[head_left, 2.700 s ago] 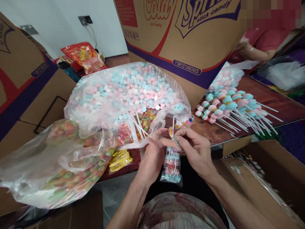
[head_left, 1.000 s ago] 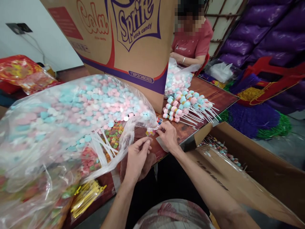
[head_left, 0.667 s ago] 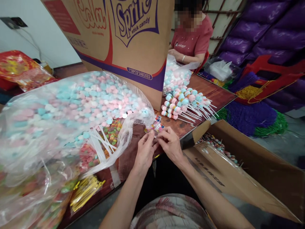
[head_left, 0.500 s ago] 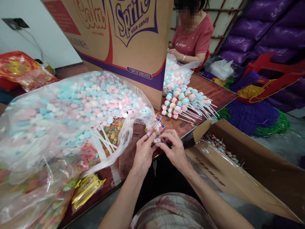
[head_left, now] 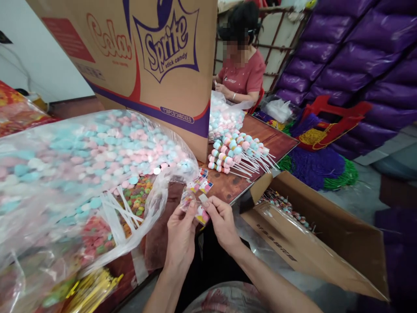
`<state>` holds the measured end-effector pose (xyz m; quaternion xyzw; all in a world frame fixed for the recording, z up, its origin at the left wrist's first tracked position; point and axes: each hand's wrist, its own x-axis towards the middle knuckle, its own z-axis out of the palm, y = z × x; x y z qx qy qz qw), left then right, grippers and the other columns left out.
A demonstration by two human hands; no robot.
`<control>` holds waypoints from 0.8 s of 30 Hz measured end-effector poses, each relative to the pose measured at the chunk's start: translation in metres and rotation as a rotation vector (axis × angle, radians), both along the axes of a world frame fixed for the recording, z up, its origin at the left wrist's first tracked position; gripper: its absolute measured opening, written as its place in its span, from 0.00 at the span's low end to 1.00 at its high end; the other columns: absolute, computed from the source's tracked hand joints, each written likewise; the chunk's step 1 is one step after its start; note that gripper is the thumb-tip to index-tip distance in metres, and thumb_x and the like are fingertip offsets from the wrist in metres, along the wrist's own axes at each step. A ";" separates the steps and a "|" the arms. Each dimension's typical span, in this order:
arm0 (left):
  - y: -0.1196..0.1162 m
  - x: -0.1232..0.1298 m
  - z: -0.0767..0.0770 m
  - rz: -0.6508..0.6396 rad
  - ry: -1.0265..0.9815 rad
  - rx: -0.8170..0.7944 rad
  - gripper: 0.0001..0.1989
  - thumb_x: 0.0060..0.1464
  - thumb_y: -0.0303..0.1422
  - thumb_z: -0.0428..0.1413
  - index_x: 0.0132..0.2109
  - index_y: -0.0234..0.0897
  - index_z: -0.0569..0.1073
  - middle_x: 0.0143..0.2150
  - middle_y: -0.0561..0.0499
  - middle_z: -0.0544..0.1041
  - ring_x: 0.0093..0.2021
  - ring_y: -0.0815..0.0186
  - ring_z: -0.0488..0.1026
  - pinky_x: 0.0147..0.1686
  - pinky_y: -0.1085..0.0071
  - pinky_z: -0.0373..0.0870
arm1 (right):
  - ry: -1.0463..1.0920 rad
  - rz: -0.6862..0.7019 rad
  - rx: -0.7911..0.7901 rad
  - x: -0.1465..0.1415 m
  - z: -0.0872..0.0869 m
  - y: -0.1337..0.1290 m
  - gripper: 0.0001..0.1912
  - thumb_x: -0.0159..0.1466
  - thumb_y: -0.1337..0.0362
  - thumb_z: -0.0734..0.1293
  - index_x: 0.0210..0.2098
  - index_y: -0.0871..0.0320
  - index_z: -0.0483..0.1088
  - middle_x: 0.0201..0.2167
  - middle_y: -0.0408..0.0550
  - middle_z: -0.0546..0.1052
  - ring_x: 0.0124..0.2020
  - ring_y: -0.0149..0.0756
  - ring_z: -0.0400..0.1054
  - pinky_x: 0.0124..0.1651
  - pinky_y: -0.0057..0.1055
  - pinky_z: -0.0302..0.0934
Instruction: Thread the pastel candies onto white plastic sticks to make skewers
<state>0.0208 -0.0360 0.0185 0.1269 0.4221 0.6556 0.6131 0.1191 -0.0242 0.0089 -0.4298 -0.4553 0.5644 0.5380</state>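
My left hand [head_left: 182, 226] pinches a small clear, colourfully printed wrapper [head_left: 187, 199] near the table's front edge. Between my hands hangs a pink and yellow printed piece [head_left: 202, 215]. My right hand [head_left: 223, 221] is closed on a small whitish strip [head_left: 203, 199] between thumb and forefinger. Just beyond the fingers lie more small printed packets [head_left: 206, 186]. To the left, a big clear bag [head_left: 156, 221] holds pink, blue and white candies [head_left: 114, 143], with white sticks [head_left: 112, 213] and ring-shaped candies [head_left: 135, 200] at its opening.
A tall carton [head_left: 169, 95] stands behind the bag. Candy sticks [head_left: 241, 150] are piled on the table [head_left: 224, 184]. An open box [head_left: 342, 230] is at the lower right, gold ties [head_left: 94, 291] at the lower left. A person [head_left: 244, 71] sits across, near a red stool [head_left: 339, 113].
The view has shifted right and up. My hands have drawn slightly apart, the printed piece now shows more between them, and a whitish strip is visible at my right fingertips.
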 end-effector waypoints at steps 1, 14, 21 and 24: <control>-0.002 -0.002 0.001 -0.001 -0.001 -0.005 0.16 0.42 0.37 0.70 0.38 0.35 0.80 0.40 0.47 0.81 0.37 0.68 0.78 0.36 0.75 0.75 | -0.028 0.011 0.016 0.000 0.000 0.002 0.20 0.66 0.53 0.64 0.23 0.57 0.60 0.21 0.37 0.59 0.25 0.27 0.50 0.28 0.26 0.49; -0.002 -0.015 0.004 0.199 0.017 0.029 0.15 0.36 0.31 0.72 0.32 0.35 0.77 0.35 0.52 0.80 0.39 0.68 0.77 0.42 0.72 0.77 | 0.130 0.127 -0.064 0.001 0.007 0.010 0.14 0.58 0.55 0.74 0.32 0.59 0.72 0.28 0.42 0.71 0.30 0.30 0.61 0.37 0.27 0.56; -0.002 -0.022 0.004 0.162 0.017 -0.059 0.15 0.37 0.34 0.72 0.32 0.35 0.77 0.35 0.53 0.79 0.35 0.68 0.76 0.36 0.71 0.77 | -0.173 0.189 0.051 0.013 0.007 0.024 0.20 0.63 0.53 0.67 0.22 0.59 0.65 0.20 0.39 0.63 0.23 0.27 0.51 0.28 0.27 0.48; 0.001 -0.024 0.004 0.225 0.050 -0.074 0.16 0.34 0.32 0.73 0.30 0.35 0.76 0.32 0.55 0.79 0.30 0.72 0.74 0.33 0.74 0.75 | -0.409 0.232 0.164 0.024 0.012 0.032 0.22 0.67 0.53 0.63 0.21 0.58 0.62 0.20 0.39 0.60 0.23 0.28 0.51 0.27 0.28 0.49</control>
